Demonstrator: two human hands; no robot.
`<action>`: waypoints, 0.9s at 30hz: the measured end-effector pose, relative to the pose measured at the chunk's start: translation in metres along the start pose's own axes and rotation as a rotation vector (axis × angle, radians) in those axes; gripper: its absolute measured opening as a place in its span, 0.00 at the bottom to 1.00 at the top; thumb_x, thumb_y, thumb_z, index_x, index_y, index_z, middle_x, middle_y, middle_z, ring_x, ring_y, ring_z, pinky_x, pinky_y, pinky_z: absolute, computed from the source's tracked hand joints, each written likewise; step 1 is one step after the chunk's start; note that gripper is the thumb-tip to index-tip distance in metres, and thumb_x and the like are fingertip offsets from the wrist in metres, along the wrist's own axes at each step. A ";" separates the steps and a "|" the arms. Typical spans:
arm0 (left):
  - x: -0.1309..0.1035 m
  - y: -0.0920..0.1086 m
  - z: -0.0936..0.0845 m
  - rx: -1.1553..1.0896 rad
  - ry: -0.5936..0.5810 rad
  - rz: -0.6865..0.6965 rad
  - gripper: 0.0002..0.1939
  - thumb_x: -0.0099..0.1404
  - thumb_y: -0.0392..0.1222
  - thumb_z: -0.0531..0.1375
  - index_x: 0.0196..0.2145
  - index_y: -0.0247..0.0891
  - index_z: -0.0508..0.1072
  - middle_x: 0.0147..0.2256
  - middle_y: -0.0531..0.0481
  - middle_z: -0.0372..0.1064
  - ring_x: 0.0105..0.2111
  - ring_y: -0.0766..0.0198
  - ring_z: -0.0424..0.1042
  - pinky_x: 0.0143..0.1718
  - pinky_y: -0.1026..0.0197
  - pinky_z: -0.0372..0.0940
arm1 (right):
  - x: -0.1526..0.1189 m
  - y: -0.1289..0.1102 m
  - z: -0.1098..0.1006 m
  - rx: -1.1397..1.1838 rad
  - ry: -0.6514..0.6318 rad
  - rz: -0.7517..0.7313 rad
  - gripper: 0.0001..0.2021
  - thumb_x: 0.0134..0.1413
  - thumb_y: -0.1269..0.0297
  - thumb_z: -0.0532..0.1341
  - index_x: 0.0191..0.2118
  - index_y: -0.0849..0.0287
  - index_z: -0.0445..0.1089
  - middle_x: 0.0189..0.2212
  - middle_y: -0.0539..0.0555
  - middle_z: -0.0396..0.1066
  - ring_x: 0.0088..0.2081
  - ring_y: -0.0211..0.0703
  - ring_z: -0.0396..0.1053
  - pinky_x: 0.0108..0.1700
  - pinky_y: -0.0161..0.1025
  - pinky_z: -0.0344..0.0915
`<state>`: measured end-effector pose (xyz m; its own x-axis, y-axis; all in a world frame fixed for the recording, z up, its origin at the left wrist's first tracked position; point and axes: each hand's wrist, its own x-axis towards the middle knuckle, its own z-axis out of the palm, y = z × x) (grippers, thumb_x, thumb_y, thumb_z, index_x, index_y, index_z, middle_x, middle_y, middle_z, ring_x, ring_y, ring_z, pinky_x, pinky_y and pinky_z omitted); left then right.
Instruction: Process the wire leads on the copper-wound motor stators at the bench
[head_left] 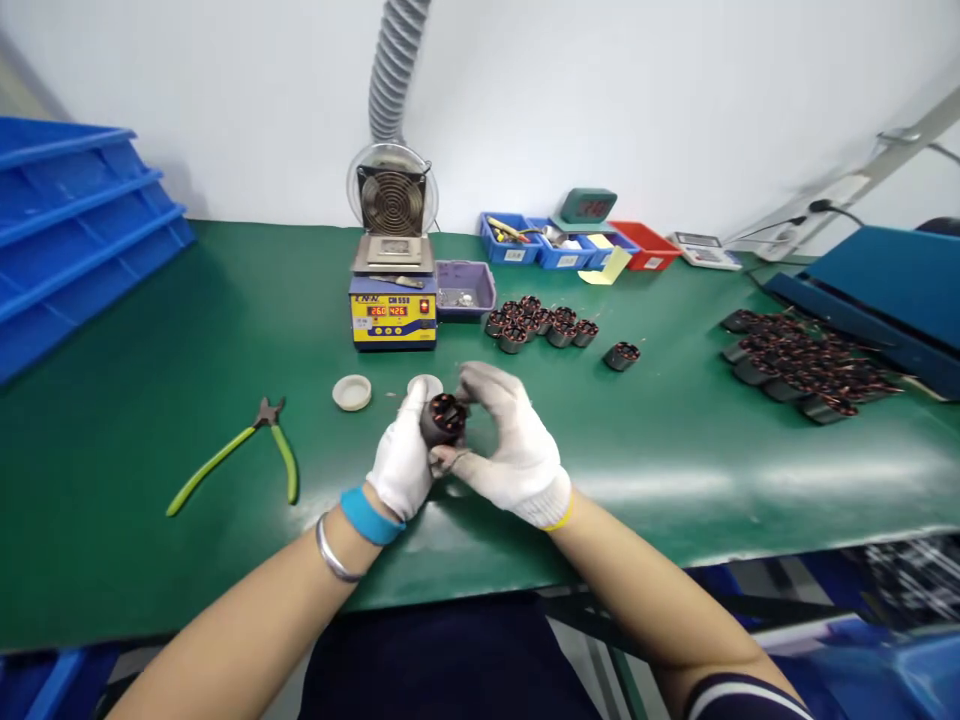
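Note:
A dark, round motor stator (pixel 444 418) with copper windings is held over the near middle of the green table. My left hand (pixel 403 455), in a white glove, is closed around its left side. My right hand (pixel 517 450), gloved too, has its thumb and fingers curved against the stator's right side; its fingertips are partly hidden and slightly blurred. Behind the stator stands a small white dish (pixel 425 385), half covered by my left fingers. Another shallow white dish (pixel 352 392) lies to the left. Green-handled cutting pliers (pixel 262 440) lie with their handles spread, left of my hands.
A solder pot (pixel 393 310) with a fan stands beyond my hands, beside a purple tray (pixel 489 290). Several stators (pixel 529 322) cluster right of it; one stator (pixel 622 356) stands apart. More stators (pixel 802 365) fill the right side. Blue bins (pixel 82 220) stack at left.

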<state>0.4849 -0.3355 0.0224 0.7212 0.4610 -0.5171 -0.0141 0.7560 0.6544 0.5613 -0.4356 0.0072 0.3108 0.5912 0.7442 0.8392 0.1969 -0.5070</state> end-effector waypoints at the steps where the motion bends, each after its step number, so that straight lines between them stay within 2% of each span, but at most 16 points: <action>1: 0.005 -0.002 0.001 -0.019 0.020 0.005 0.18 0.70 0.52 0.52 0.32 0.36 0.71 0.23 0.53 0.68 0.14 0.71 0.61 0.13 0.69 0.53 | -0.002 0.005 -0.001 0.008 0.032 0.050 0.29 0.55 0.60 0.66 0.60 0.58 0.59 0.56 0.63 0.60 0.54 0.54 0.64 0.57 0.52 0.66; 3: 0.012 -0.001 -0.004 -0.050 0.069 0.007 0.20 0.70 0.53 0.51 0.30 0.36 0.70 0.21 0.53 0.67 0.13 0.71 0.60 0.12 0.69 0.52 | -0.004 0.013 -0.001 0.064 0.039 0.146 0.25 0.53 0.57 0.69 0.53 0.60 0.65 0.50 0.61 0.66 0.49 0.51 0.67 0.53 0.49 0.68; 7: 0.011 0.009 -0.012 -0.137 0.098 -0.029 0.18 0.69 0.52 0.52 0.30 0.37 0.71 0.23 0.52 0.69 0.16 0.69 0.64 0.15 0.68 0.58 | -0.006 0.013 0.007 0.207 -0.020 0.171 0.05 0.62 0.65 0.61 0.40 0.59 0.71 0.36 0.54 0.71 0.40 0.43 0.70 0.52 0.44 0.68; 10: 0.005 0.017 -0.011 -0.186 0.096 -0.050 0.13 0.67 0.44 0.52 0.30 0.37 0.71 0.26 0.51 0.71 0.17 0.67 0.66 0.14 0.67 0.57 | -0.003 0.007 0.009 0.226 0.016 0.196 0.06 0.63 0.69 0.56 0.37 0.60 0.70 0.34 0.54 0.71 0.38 0.41 0.70 0.55 0.45 0.66; 12: 0.002 0.020 -0.012 -0.178 0.007 -0.070 0.07 0.59 0.40 0.55 0.28 0.36 0.70 0.26 0.50 0.71 0.18 0.65 0.67 0.13 0.65 0.58 | 0.003 0.005 0.003 0.217 0.013 0.196 0.06 0.63 0.69 0.56 0.35 0.59 0.69 0.33 0.53 0.70 0.37 0.41 0.69 0.56 0.46 0.65; 13: 0.001 0.021 -0.013 -0.136 -0.083 -0.125 0.06 0.56 0.41 0.57 0.27 0.36 0.70 0.25 0.49 0.71 0.18 0.63 0.68 0.13 0.64 0.58 | 0.006 0.004 -0.002 0.198 -0.020 0.179 0.06 0.63 0.69 0.56 0.34 0.59 0.69 0.32 0.53 0.70 0.36 0.41 0.69 0.56 0.46 0.65; 15: 0.002 0.021 -0.017 0.018 -0.306 -0.308 0.10 0.52 0.47 0.61 0.26 0.37 0.70 0.23 0.48 0.70 0.17 0.59 0.68 0.10 0.61 0.56 | 0.015 0.002 -0.015 0.119 -0.136 0.105 0.06 0.63 0.69 0.56 0.34 0.59 0.69 0.32 0.52 0.70 0.36 0.41 0.68 0.59 0.49 0.62; 16: 0.003 0.020 -0.019 0.081 -0.384 -0.364 0.12 0.52 0.49 0.63 0.26 0.37 0.70 0.23 0.48 0.69 0.15 0.59 0.67 0.09 0.61 0.55 | 0.021 -0.001 -0.021 0.064 -0.201 0.057 0.06 0.63 0.69 0.57 0.34 0.59 0.69 0.32 0.52 0.71 0.36 0.41 0.69 0.60 0.50 0.60; 17: 0.004 0.020 -0.021 0.103 -0.419 -0.356 0.14 0.52 0.50 0.65 0.26 0.37 0.70 0.23 0.48 0.69 0.15 0.60 0.66 0.10 0.61 0.55 | 0.026 -0.004 -0.027 0.000 -0.254 0.009 0.05 0.63 0.69 0.57 0.35 0.60 0.69 0.33 0.52 0.71 0.36 0.41 0.69 0.61 0.51 0.59; 18: 0.006 0.020 -0.023 0.078 -0.414 -0.290 0.14 0.53 0.50 0.66 0.26 0.38 0.69 0.23 0.49 0.69 0.16 0.61 0.66 0.11 0.61 0.57 | 0.032 -0.009 -0.032 -0.065 -0.287 -0.034 0.05 0.63 0.69 0.57 0.36 0.60 0.69 0.33 0.52 0.71 0.36 0.41 0.69 0.62 0.52 0.58; 20: 0.009 0.022 -0.026 -0.072 -0.340 -0.049 0.15 0.58 0.48 0.64 0.21 0.40 0.65 0.20 0.53 0.65 0.17 0.66 0.64 0.17 0.63 0.62 | 0.043 -0.022 -0.038 -0.157 -0.329 -0.087 0.06 0.64 0.70 0.56 0.37 0.60 0.70 0.32 0.52 0.70 0.36 0.41 0.69 0.62 0.53 0.58; 22: 0.013 0.028 -0.027 -0.205 -0.229 0.164 0.22 0.62 0.46 0.60 0.16 0.40 0.55 0.14 0.56 0.54 0.14 0.71 0.57 0.16 0.66 0.58 | 0.052 -0.037 -0.040 -0.194 -0.372 -0.125 0.06 0.64 0.69 0.56 0.36 0.60 0.69 0.32 0.53 0.70 0.35 0.42 0.69 0.62 0.52 0.58; 23: 0.014 0.030 -0.027 -0.227 -0.167 0.217 0.25 0.63 0.46 0.58 0.15 0.39 0.51 0.12 0.57 0.49 0.13 0.72 0.53 0.14 0.67 0.54 | 0.056 -0.043 -0.040 -0.204 -0.399 -0.151 0.06 0.64 0.69 0.56 0.36 0.60 0.69 0.32 0.53 0.70 0.35 0.42 0.69 0.63 0.52 0.57; 24: 0.016 0.033 -0.027 -0.225 -0.117 0.221 0.25 0.64 0.46 0.58 0.15 0.39 0.51 0.12 0.57 0.48 0.12 0.72 0.52 0.13 0.68 0.50 | 0.060 -0.048 -0.040 -0.217 -0.424 -0.180 0.07 0.64 0.69 0.56 0.35 0.60 0.69 0.32 0.53 0.70 0.34 0.42 0.68 0.63 0.52 0.57; 25: 0.017 0.034 -0.026 -0.201 -0.105 0.164 0.25 0.65 0.47 0.57 0.15 0.39 0.52 0.13 0.56 0.50 0.12 0.72 0.53 0.12 0.67 0.49 | 0.062 -0.051 -0.040 -0.240 -0.440 -0.206 0.07 0.64 0.69 0.56 0.35 0.60 0.69 0.32 0.53 0.69 0.34 0.42 0.68 0.63 0.53 0.57; 27: 0.017 0.035 -0.024 -0.100 -0.217 -0.085 0.24 0.66 0.54 0.56 0.18 0.39 0.59 0.15 0.54 0.57 0.15 0.68 0.60 0.13 0.67 0.54 | 0.064 -0.050 -0.040 -0.287 -0.453 -0.239 0.07 0.64 0.69 0.55 0.35 0.60 0.69 0.31 0.54 0.69 0.33 0.43 0.67 0.62 0.54 0.58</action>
<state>0.4806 -0.2902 0.0231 0.8546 0.2910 -0.4301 -0.0074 0.8350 0.5503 0.5568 -0.4390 0.0977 -0.0709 0.8442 0.5313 0.9694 0.1838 -0.1628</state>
